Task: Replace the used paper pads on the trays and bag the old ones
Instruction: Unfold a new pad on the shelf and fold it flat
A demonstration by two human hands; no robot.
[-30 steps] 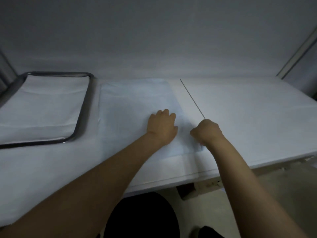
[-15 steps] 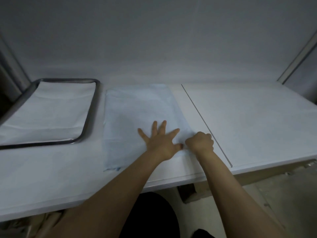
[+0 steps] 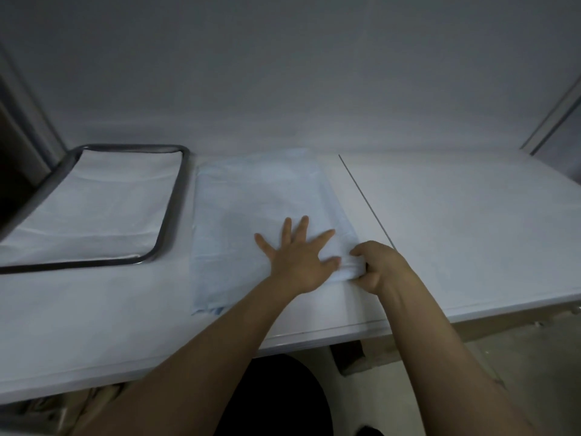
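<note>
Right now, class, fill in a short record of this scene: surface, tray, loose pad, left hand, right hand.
surface: white table, a thin seam running across it
tray: metal tray at the left, a white pad lying inside it
loose pad: light blue pad flat on the table, right of the tray
left hand: left hand spread flat, pressing on the blue pad
right hand: right hand pinching the pad's near right corner
</note>
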